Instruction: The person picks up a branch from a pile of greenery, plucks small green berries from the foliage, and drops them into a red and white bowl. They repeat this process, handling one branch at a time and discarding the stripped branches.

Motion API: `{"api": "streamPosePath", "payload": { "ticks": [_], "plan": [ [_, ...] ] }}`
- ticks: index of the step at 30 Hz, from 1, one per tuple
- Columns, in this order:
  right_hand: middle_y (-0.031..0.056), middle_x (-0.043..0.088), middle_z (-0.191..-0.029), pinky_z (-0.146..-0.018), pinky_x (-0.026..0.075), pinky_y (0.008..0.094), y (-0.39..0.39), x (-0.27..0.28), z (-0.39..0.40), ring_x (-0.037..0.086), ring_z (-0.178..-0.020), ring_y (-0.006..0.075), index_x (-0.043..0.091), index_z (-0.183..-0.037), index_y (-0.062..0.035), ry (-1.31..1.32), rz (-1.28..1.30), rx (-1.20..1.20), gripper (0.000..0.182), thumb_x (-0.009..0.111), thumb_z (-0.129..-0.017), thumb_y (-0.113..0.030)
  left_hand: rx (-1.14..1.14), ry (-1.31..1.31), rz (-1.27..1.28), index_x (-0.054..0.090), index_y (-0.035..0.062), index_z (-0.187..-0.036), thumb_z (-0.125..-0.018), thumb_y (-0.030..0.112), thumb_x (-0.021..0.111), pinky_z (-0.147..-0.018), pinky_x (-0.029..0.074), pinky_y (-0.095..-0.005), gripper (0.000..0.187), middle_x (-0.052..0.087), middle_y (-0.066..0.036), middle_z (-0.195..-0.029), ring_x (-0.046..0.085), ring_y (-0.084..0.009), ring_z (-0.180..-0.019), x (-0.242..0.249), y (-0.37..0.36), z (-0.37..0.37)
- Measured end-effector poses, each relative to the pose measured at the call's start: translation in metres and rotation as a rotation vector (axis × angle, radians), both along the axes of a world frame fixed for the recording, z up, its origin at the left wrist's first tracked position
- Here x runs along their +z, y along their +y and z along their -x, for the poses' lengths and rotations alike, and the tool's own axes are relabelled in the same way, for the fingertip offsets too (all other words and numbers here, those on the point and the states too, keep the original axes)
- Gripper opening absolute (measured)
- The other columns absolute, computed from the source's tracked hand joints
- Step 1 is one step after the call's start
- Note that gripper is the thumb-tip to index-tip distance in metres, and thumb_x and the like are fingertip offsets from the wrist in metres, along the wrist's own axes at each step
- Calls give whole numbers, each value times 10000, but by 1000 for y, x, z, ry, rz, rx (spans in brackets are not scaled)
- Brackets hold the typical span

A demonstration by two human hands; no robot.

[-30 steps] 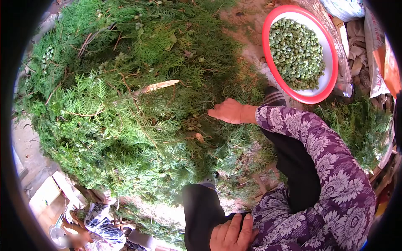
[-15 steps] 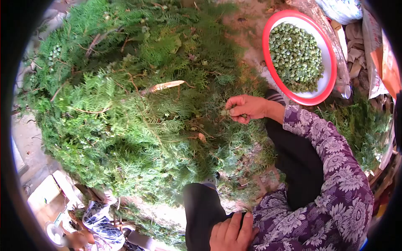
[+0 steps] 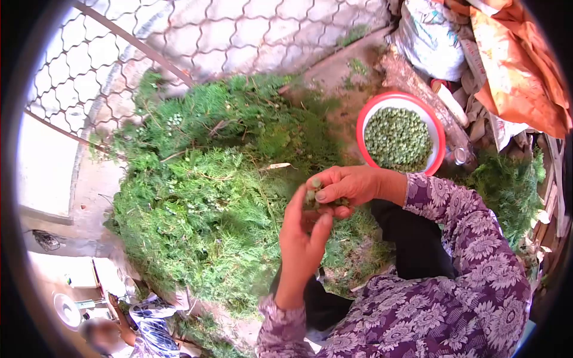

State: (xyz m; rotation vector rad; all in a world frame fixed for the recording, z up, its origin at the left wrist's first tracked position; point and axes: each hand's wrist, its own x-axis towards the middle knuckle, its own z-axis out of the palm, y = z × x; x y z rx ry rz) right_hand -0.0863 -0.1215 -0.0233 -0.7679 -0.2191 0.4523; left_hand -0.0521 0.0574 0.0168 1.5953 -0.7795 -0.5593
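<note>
My right hand [image 3: 349,188] has its fingers curled round several small, pale green seed cones [image 3: 311,194], some showing between thumb and fingertips. Close beside it, my left hand [image 3: 303,241] is raised with thumb and fingers apart, cupped against the right fingertips. Whether any cone rests in the left palm is hidden. Beneath both hands spreads a large heap of cut green conifer branches [image 3: 209,221]. Just beyond my right wrist stands a round basin [image 3: 440,134] with a red rim and white inside, holding many picked green cones [image 3: 399,140].
Wire mesh fencing [image 3: 239,36] borders the far side. A log [image 3: 427,89], a white sack [image 3: 433,42] and orange sheeting [image 3: 519,65] lie at the back right. More branches [image 3: 507,185] are at the right. Another person [image 3: 146,325] sits at the lower left.
My left hand has risen from my lap to meet the right hand. The right hand has shifted slightly, still with cones. The view has tilted up, bringing the fence into sight.
</note>
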Motion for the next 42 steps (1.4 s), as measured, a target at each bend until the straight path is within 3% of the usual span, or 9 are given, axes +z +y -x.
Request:
{"api": "streamPosePath", "payload": {
  "ticks": [3, 6, 9, 14, 17, 26, 32, 40, 42],
  "plan": [
    [4, 541, -703, -440, 370, 208, 0, 20, 12, 475, -517, 70, 504, -951, -67, -49, 178, -175, 175, 511, -869, -222, -20, 34, 243, 332, -18, -1299, -854, 30, 533, -726, 478, -250, 491, 555, -118, -1059, 582, -138, -844, -1, -22, 1],
    [4, 542, -688, -458, 398, 208, 3, 31, 25, 484, -512, 71, 519, -940, -66, -60, 415, -351, 218, 490, -880, -274, -75, 90, 277, 327, -18, -1305, -861, 16, 514, -727, 476, -243, 483, 575, -102, -1014, 590, -127, -819, -16, -24, 2],
    [-4, 543, -679, -450, 405, 205, 13, 20, 28, 489, -506, 66, 533, -945, -70, -11, 561, -431, 255, 481, -886, -313, -42, -112, 145, 337, -21, -1297, -853, 5, 517, -721, 473, -240, 480, 585, -100, -993, 594, -112, -791, -25, -14, 2],
    [2, 540, -660, -400, 370, 197, 18, 10, 8, 486, -491, 58, 535, -949, -80, 120, 516, -404, 251, 501, -883, -320, 3, -294, 2, 375, 3, -1281, -817, 0, 550, -689, 475, -236, 496, 605, -64, -945, 589, -103, -754, -33, -5, -11],
    [12, 513, -622, -366, 284, 183, 17, 2, -5, 437, -442, 55, 522, -860, -90, 174, 266, -473, 203, 501, -893, -289, 56, -131, 60, 427, -5, -1234, -823, 14, 559, -663, 464, -218, 432, 606, -50, -892, 562, -80, -738, -44, -1, -25],
    [29, 540, -666, -403, 349, 195, 19, -6, -4, 486, -503, 77, 532, -870, -94, 171, -24, -420, 119, 509, -879, -211, 69, 337, 117, 557, 14, -1064, -848, 52, 550, -577, 470, -203, 220, 631, -26, -877, 563, -66, -670, -34, -2, -29],
    [44, 554, -703, -408, 348, 192, 17, -6, -3, 494, -510, 75, 513, -900, -67, 158, 205, -473, 138, 531, -866, -199, 37, 333, 54, 556, 0, -1061, -849, 139, 566, -536, 458, -208, 253, 630, -49, -887, 581, -102, -637, -31, -1, -27],
    [37, 563, -694, -412, 348, 196, 16, 1, -2, 500, -520, 81, 529, -936, -62, 153, 238, -509, 166, 582, -824, -171, 17, 360, -24, 539, -3, -1077, -855, 135, 547, -561, 462, -222, 261, 621, -92, -921, 595, -131, -651, -22, 5, -27],
    [46, 571, -686, -416, 352, 192, -2, 8, -1, 500, -520, 84, 526, -932, -56, 157, 353, -740, 161, 582, -805, -139, 128, 388, 37, 543, -5, -1071, -853, 142, 555, -558, 461, -236, 263, 628, -110, -916, 593, -137, -643, -14, 9, -35]
  ]
}}
